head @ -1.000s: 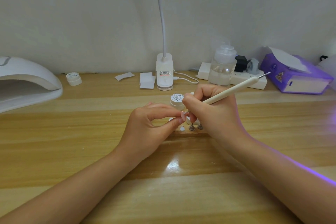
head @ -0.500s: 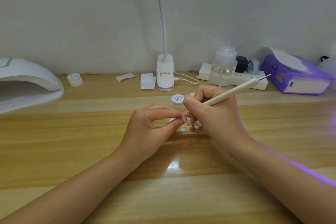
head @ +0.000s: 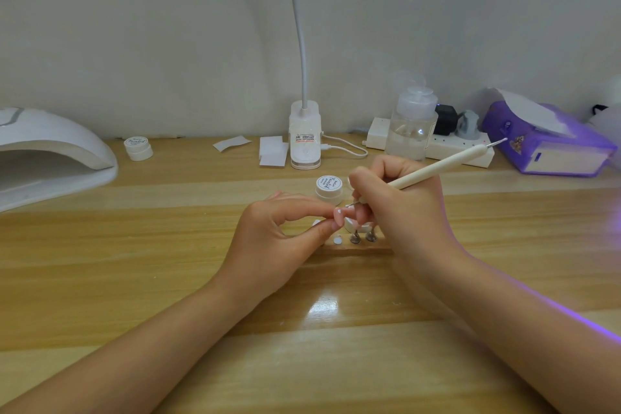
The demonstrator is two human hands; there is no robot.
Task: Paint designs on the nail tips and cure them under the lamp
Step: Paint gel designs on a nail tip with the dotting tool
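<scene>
My left hand [head: 282, 228] pinches a small pink nail tip [head: 338, 214] between thumb and forefinger at the middle of the wooden table. My right hand [head: 403, 208] grips a cream dotting pen [head: 443, 168] like a pencil, its thin metal point just right of the nail tip. A small white paint jar [head: 329, 189] stands just behind the hands. A white dot of paint [head: 337, 240] and two small metal-footed nail holders [head: 363, 238] sit on the table below the fingers. The white curing lamp [head: 50, 155] stands at the far left.
At the back stand a second white jar [head: 138, 148], paper scraps [head: 273, 150], a clip desk lamp [head: 305, 134] with cable, a clear pump bottle [head: 412, 124], a white power strip [head: 470, 148] and a purple tissue box [head: 544, 141]. Violet light falls from the right.
Both hands stay nearly in place. The pen's point has lifted slightly off the nail tip and sits to its right.
</scene>
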